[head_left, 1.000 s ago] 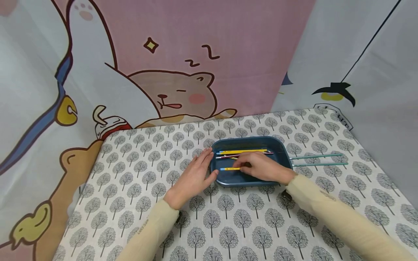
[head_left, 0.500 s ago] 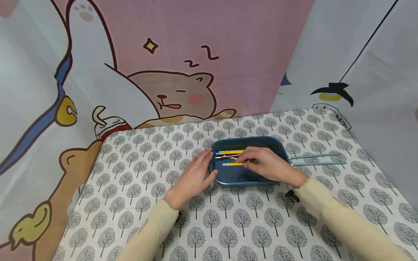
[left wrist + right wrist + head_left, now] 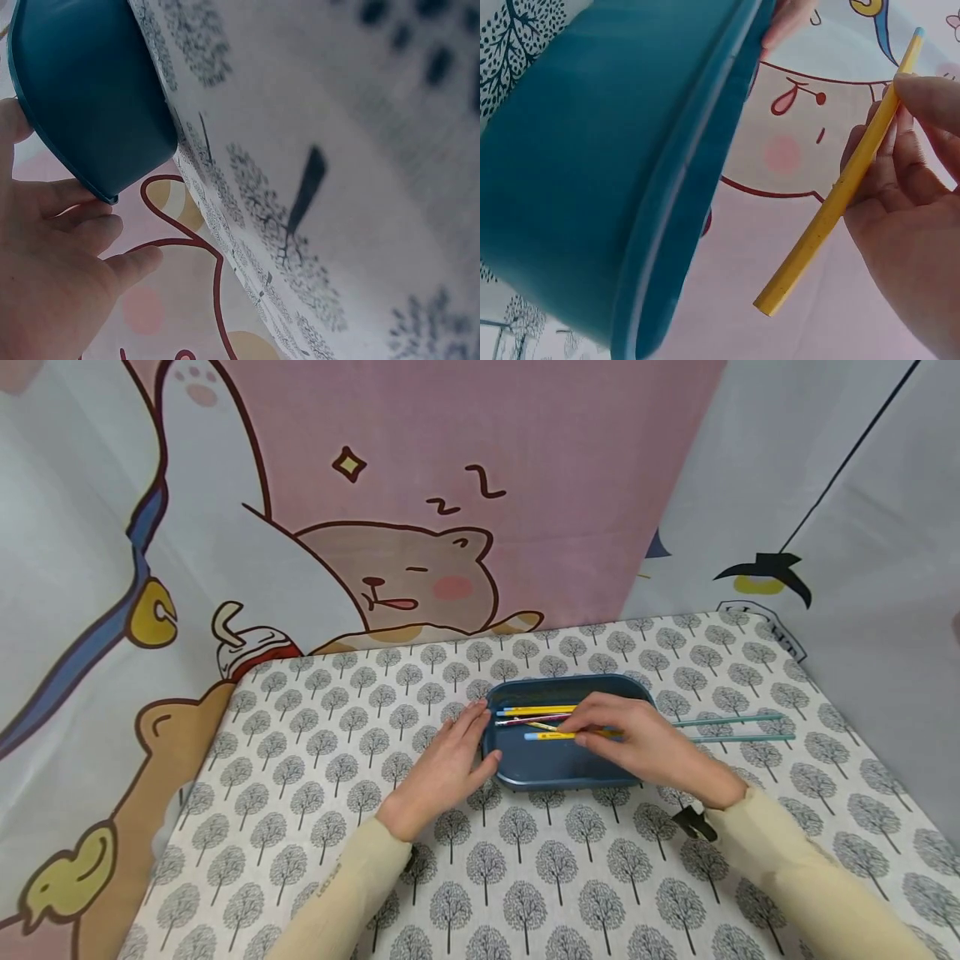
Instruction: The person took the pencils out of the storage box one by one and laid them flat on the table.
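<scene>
A yellow pencil (image 3: pixel 551 737) with a light-blue end is pinched between the thumb and fingers of my right hand (image 3: pixel 637 735), over the dark blue tray (image 3: pixel 555 787). The right wrist view shows this pencil (image 3: pixel 821 217) slanting, raised above the tray's rim, its near end flat. At the tray's left end, my left hand (image 3: pixel 442 768) rests its fingertips on the rim, thumb spread apart. Inside the tray, toward its back wall, lie another yellow pencil (image 3: pixel 536 711), a dark red one (image 3: pixel 525 721) and a thin yellowish stick (image 3: pixel 542 726), partly hidden by my right hand.
Two slim green pencil-like rods (image 3: pixel 738 721) lie side by side on the tree-print tablecloth (image 3: pixel 360 852), right of the tray. Behind the table hangs a cartoon-printed curtain (image 3: pixel 585 510), with more of it along both sides.
My right hand has shifted right and slightly back, carrying the yellow pencil with it from the front part of the tray. The left hand stays at the rim.
</scene>
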Demonstrator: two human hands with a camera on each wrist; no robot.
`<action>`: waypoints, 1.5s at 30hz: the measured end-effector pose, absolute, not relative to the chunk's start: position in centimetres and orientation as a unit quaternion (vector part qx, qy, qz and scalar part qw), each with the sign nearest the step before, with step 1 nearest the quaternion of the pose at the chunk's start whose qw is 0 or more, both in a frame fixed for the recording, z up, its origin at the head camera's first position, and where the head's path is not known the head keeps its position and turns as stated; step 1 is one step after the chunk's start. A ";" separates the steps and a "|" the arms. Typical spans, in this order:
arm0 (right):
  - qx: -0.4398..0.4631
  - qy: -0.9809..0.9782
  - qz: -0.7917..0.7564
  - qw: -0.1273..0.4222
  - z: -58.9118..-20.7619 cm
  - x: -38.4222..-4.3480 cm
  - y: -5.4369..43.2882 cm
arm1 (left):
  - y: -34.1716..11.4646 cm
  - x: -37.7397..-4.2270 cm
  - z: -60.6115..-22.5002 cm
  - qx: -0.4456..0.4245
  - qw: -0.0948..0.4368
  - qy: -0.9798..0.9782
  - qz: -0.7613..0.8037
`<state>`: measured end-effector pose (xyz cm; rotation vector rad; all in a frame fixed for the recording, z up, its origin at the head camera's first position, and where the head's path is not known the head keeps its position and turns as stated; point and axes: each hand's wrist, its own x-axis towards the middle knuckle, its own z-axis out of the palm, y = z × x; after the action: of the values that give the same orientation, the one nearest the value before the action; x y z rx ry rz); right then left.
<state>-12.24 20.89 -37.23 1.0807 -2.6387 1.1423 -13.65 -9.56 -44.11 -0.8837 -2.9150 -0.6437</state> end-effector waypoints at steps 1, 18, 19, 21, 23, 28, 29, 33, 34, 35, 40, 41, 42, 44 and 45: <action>0.350 -0.859 0.372 0.037 -37.1 -12.1 21.1 | -9.6 -13.6 -44.1 -0.285 0.015 -0.936 -0.207; 0.336 -0.863 0.365 0.092 -35.5 -10.3 24.9 | -9.5 -13.7 -44.1 -0.285 0.016 -0.934 -0.213; 0.333 -0.865 0.362 0.095 -35.5 -10.3 25.1 | -9.5 -13.7 -44.1 -0.285 0.016 -0.934 -0.214; 0.331 -0.868 0.355 0.105 -35.3 -10.1 25.6 | -9.6 -13.6 -44.1 -0.285 0.016 -0.934 -0.213; 0.328 -0.872 0.345 0.111 -35.1 -9.9 26.0 | -9.6 -13.6 -44.0 -0.285 0.015 -0.935 -0.210; 0.321 -0.879 0.335 0.108 -35.0 -9.6 27.1 | -9.5 -13.5 -43.9 -0.284 0.014 -0.936 -0.206; 0.317 -0.882 0.333 0.109 -35.0 -9.6 27.3 | -9.5 -13.6 -43.9 -0.284 0.015 -0.936 -0.205; 0.298 -0.891 0.323 0.115 -35.1 -9.3 28.2 | -9.5 -13.6 -44.0 -0.285 0.016 -0.936 -0.206; 0.292 -0.894 0.320 0.117 -35.1 -9.2 28.4 | -9.5 -13.7 -44.0 -0.285 0.017 -0.936 -0.207; 0.286 -0.896 0.318 0.119 -35.2 -9.1 28.6 | -9.5 -13.7 -44.1 -0.285 0.017 -0.936 -0.207; 0.271 -0.898 0.325 0.122 -35.7 -9.0 29.7 | -9.5 -13.7 -44.1 -0.285 0.015 -0.936 -0.205; 0.268 -0.898 0.326 0.123 -35.8 -9.0 30.0 | -9.5 -13.7 -44.1 -0.285 0.014 -0.936 -0.205; 0.265 -0.898 0.328 0.125 -35.9 -9.0 30.2 | -9.5 -13.6 -44.0 -0.285 0.013 -0.936 -0.205; 0.259 -0.899 0.328 0.129 -36.1 -9.0 30.7 | -9.5 -13.6 -44.0 -0.284 0.013 -0.936 -0.207; 0.256 -0.900 0.327 0.131 -36.3 -9.0 30.9 | -9.5 -13.6 -44.0 -0.284 0.014 -0.936 -0.208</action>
<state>-8.98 30.89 -36.26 0.7423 -2.6148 0.9495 -13.60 -9.46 -43.98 -0.8856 -2.9142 -0.6479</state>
